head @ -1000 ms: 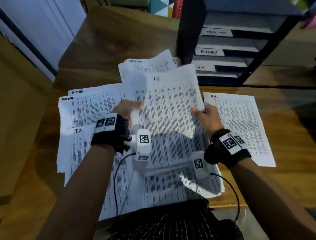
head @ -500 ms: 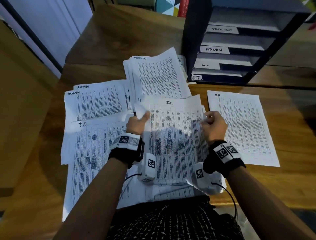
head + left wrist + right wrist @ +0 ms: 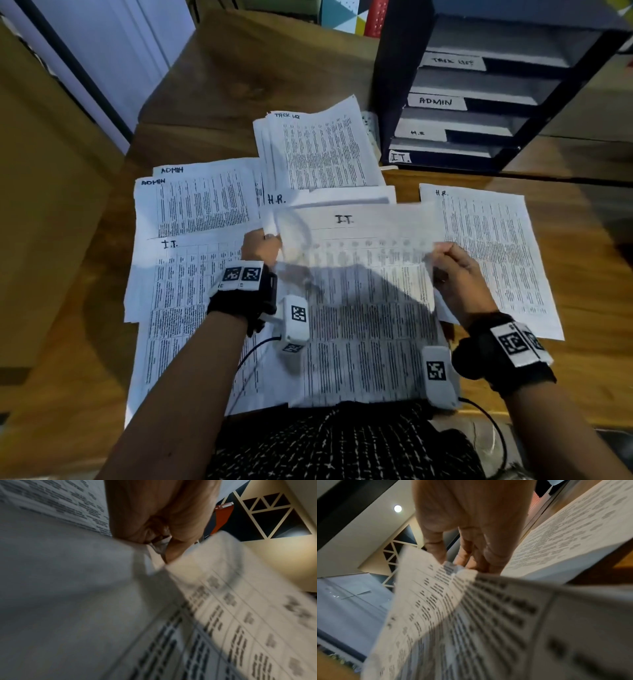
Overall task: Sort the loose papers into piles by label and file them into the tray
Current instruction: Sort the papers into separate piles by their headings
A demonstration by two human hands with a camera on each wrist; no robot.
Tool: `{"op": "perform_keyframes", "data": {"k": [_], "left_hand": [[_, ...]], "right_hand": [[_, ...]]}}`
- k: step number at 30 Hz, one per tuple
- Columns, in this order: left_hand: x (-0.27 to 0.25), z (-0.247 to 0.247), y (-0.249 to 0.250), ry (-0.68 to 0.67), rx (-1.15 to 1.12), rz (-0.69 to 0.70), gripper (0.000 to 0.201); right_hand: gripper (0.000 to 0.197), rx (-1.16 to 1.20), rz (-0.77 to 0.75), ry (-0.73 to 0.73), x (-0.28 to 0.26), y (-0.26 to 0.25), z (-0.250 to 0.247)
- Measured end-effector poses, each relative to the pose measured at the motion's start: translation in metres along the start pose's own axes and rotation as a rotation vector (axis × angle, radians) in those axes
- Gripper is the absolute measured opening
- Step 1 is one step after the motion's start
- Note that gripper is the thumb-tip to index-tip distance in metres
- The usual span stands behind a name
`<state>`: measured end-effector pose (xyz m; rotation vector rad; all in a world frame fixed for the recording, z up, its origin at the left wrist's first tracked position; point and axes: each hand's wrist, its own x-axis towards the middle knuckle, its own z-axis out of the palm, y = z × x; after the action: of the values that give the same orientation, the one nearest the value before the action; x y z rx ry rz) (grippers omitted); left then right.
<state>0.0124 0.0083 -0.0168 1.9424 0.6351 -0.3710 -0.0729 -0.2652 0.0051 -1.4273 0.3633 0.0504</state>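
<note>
A printed sheet headed I.T. point(image 3: 356, 274) is held over the desk's middle. My left hand point(image 3: 262, 245) pinches its left edge, and my right hand point(image 3: 452, 263) pinches its right edge. In the left wrist view the fingers point(image 3: 161, 524) curl on the paper's edge point(image 3: 197, 588). The right wrist view shows the fingers point(image 3: 471, 545) gripping the same sheet point(image 3: 453, 615). Around it lie an I.T. pile point(image 3: 178, 294), ADMIN sheets point(image 3: 198, 202), a task-list pile point(image 3: 322, 150), and H.R. sheets point(image 3: 489, 253). The dark filing tray point(image 3: 390, 85) stands at the back right with labelled slots.
The wooden desk point(image 3: 239, 75) runs back to a white wall panel point(image 3: 113, 51). Colourful book spines point(image 3: 352, 15) stand behind the tray. An H.R. sheet point(image 3: 329, 198) peeks out under the held page. Bare wood shows at the right front point(image 3: 589, 342).
The held I.T. sheet came down from upright to nearly flat and shifted toward me. Both hands kept their hold on its edges and moved apart a little.
</note>
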Motion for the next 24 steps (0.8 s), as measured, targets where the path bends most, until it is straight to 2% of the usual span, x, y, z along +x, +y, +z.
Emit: {"op": "perform_keyframes", "data": {"k": [1,2,4,6,8,11,14,17,20,24], "left_hand": [[0.0,0.001,0.0,0.006,0.029,0.002,0.028],[0.0,0.003,0.001,0.003,0.043,0.006,0.021],[0.0,0.006,0.002,0.002,0.023,0.01,0.015],[-0.003,0.007,0.004,-0.016,0.013,0.025,0.012],[-0.003,0.008,0.005,-0.031,0.018,0.04,0.018],[-0.007,0.005,0.008,-0.073,0.018,0.033,0.018],[-0.007,0.003,0.008,-0.11,0.0,0.036,0.048],[-0.006,-0.002,0.006,-0.11,-0.013,0.074,0.049],[-0.005,-0.007,0.008,-0.127,-0.057,0.111,0.041],[-0.004,-0.006,0.011,-0.154,-0.15,0.056,0.045]], "right_hand": [[0.012,0.017,0.014,-0.037,-0.002,-0.003,0.005],[0.011,-0.032,0.018,-0.058,-0.004,-0.005,0.011],[0.017,-0.235,-0.007,-0.042,-0.002,-0.006,0.02],[0.023,-0.358,-0.037,0.063,0.007,-0.007,0.025],[0.021,-0.353,-0.053,0.111,0.016,-0.01,0.027],[0.032,-0.224,-0.071,0.165,0.026,-0.011,0.028],[0.042,-0.115,-0.117,0.191,0.024,-0.009,0.023],[0.046,-0.125,-0.117,0.107,0.019,-0.004,0.007],[0.067,-0.299,-0.04,-0.03,0.016,0.004,-0.004],[0.041,-0.274,0.034,-0.077,0.01,0.004,-0.002]]}}
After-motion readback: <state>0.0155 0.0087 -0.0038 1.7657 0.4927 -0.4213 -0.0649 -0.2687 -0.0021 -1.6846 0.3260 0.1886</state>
